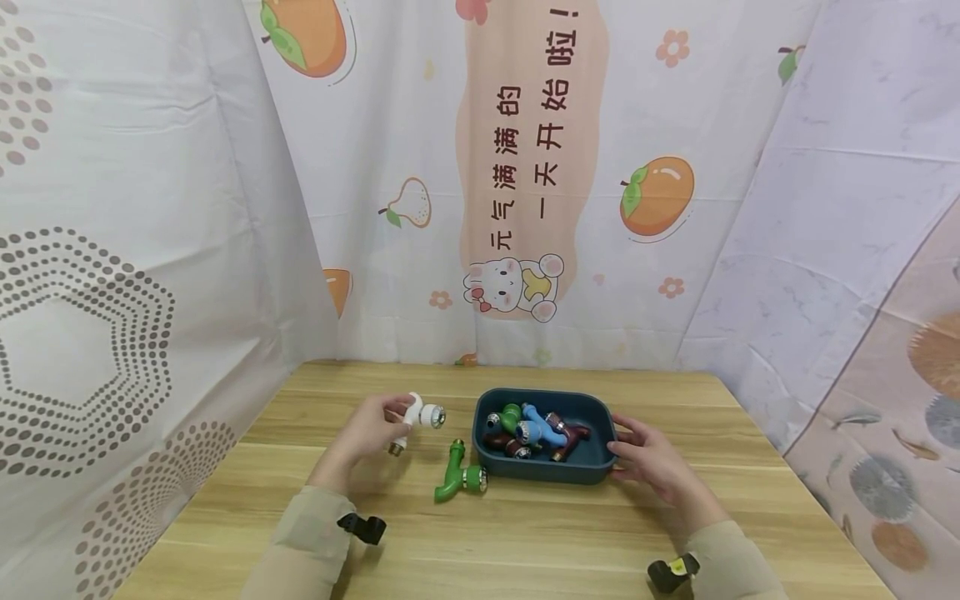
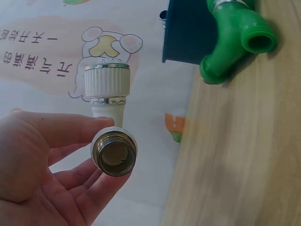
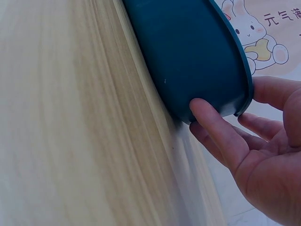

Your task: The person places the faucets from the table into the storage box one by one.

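My left hand (image 1: 371, 433) holds a white plastic tap (image 1: 417, 417) just above the table, left of the tray; in the left wrist view its fingers (image 2: 61, 132) pinch the tap (image 2: 109, 99) near its brass threaded end. A green tap (image 1: 457, 475) (image 2: 235, 42) lies on the wood between the hand and the tray. My right hand (image 1: 645, 458) grips the right end of the dark blue tray (image 1: 600, 467), thumb on the outer wall (image 3: 197, 61) and fingers (image 3: 277, 94) over the rim. Inside lie several taps, among them a blue one (image 1: 542, 427) and a dark red one (image 1: 570, 440).
The wooden table (image 1: 525, 542) is enclosed by printed cloth curtains (image 1: 525, 183) at the back and both sides. Bare wood stretches in front of the tray and toward the near edge.
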Available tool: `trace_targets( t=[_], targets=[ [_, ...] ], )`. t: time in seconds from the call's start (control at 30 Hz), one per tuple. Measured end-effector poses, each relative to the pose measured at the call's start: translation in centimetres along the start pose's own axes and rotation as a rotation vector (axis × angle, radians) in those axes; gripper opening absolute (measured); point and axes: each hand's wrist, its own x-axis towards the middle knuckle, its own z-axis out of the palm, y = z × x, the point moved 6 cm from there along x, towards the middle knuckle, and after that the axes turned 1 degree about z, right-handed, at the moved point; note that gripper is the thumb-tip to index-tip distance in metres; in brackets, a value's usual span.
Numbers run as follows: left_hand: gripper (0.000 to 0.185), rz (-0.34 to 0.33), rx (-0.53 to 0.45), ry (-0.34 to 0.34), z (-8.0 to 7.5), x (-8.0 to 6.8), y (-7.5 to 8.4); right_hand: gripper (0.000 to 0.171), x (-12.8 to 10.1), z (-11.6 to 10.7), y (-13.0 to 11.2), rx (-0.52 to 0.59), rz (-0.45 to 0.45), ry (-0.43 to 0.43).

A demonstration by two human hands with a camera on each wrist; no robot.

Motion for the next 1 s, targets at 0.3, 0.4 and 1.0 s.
trace_targets(
  t=[0.3, 0.4, 1.0],
  targets=[
    [0.046, 0.045, 0.005, 0.02, -0.8, 0.0, 1.0, 0.066, -0.1, 0.1, -0.2, -0.003, 0.001, 0.008],
    [0.046, 0.048, 0.003, 0.022, -0.9, 0.0, 1.2, 0.067, -0.1, 0.0, -0.2, -0.001, 0.001, 0.008],
    [0.044, 0.072, -0.007, 0.016, -0.7, -0.3, 1.7, 0.066, 0.0, 0.0, 0.0, -0.002, 0.001, -0.006]
  ],
)
